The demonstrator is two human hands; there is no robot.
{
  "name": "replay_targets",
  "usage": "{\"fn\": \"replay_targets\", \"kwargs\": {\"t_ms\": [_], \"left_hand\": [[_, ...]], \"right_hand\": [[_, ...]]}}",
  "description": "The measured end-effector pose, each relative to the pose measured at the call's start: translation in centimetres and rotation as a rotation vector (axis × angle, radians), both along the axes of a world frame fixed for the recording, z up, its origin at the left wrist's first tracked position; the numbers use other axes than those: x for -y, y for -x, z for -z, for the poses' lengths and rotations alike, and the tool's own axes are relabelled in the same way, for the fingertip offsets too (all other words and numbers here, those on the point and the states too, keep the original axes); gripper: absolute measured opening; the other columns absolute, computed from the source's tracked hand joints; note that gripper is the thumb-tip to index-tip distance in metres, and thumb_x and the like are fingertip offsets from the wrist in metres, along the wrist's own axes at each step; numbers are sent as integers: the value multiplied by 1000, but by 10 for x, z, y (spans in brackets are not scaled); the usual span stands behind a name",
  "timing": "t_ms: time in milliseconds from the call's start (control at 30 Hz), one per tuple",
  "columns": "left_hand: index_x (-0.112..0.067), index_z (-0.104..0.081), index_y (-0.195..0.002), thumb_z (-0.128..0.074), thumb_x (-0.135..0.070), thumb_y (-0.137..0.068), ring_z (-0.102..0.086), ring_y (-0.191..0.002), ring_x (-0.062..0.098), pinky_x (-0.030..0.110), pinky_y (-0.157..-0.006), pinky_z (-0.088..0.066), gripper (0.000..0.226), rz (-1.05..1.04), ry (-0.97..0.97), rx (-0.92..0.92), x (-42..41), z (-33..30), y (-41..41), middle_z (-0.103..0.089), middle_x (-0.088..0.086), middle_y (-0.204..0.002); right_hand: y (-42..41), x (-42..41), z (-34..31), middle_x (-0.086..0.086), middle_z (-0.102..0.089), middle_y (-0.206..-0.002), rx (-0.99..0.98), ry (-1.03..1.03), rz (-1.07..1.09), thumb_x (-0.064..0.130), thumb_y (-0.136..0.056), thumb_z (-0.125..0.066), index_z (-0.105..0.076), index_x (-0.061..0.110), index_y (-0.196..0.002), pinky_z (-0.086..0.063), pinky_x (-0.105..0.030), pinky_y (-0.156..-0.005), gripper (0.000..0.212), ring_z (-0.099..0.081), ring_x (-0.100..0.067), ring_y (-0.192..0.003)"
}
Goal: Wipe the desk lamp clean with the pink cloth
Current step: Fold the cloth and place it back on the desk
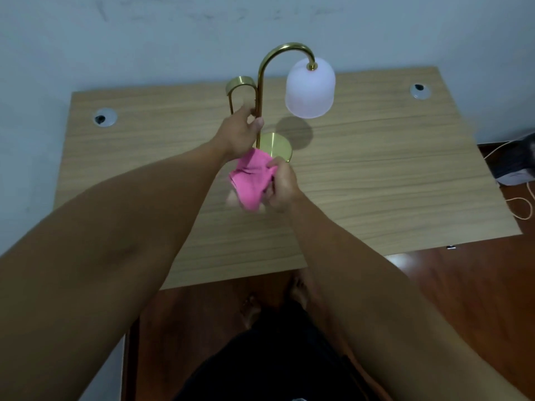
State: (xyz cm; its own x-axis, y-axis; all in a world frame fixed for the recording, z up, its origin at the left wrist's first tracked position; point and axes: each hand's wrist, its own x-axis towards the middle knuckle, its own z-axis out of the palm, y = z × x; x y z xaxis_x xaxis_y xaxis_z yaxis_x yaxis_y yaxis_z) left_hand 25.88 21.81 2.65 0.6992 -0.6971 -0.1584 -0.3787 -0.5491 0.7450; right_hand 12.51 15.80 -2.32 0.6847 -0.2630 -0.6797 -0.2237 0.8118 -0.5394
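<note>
The desk lamp (262,82) stands near the middle back of the wooden desk (376,175). It has a curved brass stem, a round brass base (276,146) and a frosted white shade (310,88) hanging on the right. My left hand (240,131) grips the brass stem about halfway up. My right hand (282,183) holds the bunched pink cloth (250,180) just in front of the base, a little above the desk. The cloth's upper edge reaches toward the foot of the stem, partly behind my left wrist.
Two round cable holes sit in the desk, one at the back left (104,117) and one at the back right (419,91). A pale wall rises behind. A dark object with a cord (518,166) lies on the floor at the right. My feet show below the desk's front edge.
</note>
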Motion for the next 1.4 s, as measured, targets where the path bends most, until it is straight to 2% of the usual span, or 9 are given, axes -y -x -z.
{"fn": "replay_targets", "kwargs": {"t_ms": [100,233,333,467,600,700,1000,1267,1400], "left_hand": [[-13,-55,-133,-45,-44,-103,-62,-109,24,33,-91,-45,44,-78,4,-55,-19,2,16,-66,6,-119],[-14,-62,-96,-40,-40,-103,-61,-93,25,41,-85,-47,35,-212,44,-169,-42,17,44,-66,11,-98],[-17,-61,-82,-44,-43,-99,-55,-79,24,39,-75,-46,35,-279,50,-494,-55,33,69,-62,11,-82],[-10,-61,-107,-50,-54,-94,-57,-81,19,32,-72,-43,47,-220,-23,-995,-50,40,104,-64,4,-90],[-5,-58,-127,-59,-44,-92,-69,-77,20,29,-63,-56,52,-262,126,-1153,-29,34,126,-68,6,-96],[-1,-55,-133,-60,-24,-96,-70,-72,18,27,-53,-58,44,-285,201,-1150,-14,30,134,-68,8,-100],[-15,-54,-135,-47,-24,-106,-73,-95,27,44,-80,-62,32,-382,205,-922,36,39,186,-71,12,-115],[-19,-46,-136,-36,-33,-109,-69,-82,21,32,-62,-59,31,-366,135,-803,91,47,230,-66,6,-100],[-20,-43,-138,-36,-35,-109,-68,-89,28,53,-83,-59,34,-354,90,-805,123,60,243,-65,9,-105]], "right_hand": [[30,27,1,-12,-68,-102,-67,4,-115,30,-95,-48,-66,10,-114,-60,-40,-78,33,-69,-29,-89],[72,53,-6,-8,-66,-82,-110,0,-203,28,-96,-48,-62,9,-97,-56,-37,-74,23,-66,-24,-73],[94,68,-6,-7,-59,-81,-90,-5,-292,29,-91,-53,-51,12,-97,-52,-39,-77,18,-63,-24,-74],[108,78,-13,-6,-58,-81,-77,-12,-368,32,-91,-55,-49,11,-98,-53,-37,-71,23,-62,-25,-74],[117,92,-23,-7,-59,-80,-51,0,-427,34,-91,-54,-53,10,-99,-50,-35,-69,25,-63,-24,-72],[125,107,-26,-7,-62,-81,-38,-7,-430,38,-96,-53,-56,11,-96,-54,-35,-68,28,-65,-26,-75],[165,167,-3,-16,-72,-108,-84,112,-368,15,-104,-56,-48,1,-137,-66,-46,-80,37,-75,-30,-97],[195,217,12,-9,-73,-104,-74,266,-337,22,-111,-43,-51,21,-133,-65,-45,-80,24,-73,-25,-95],[211,248,19,-10,-68,-111,-132,410,-341,18,-111,-43,-53,19,-132,-62,-43,-76,23,-72,-23,-87]]}}
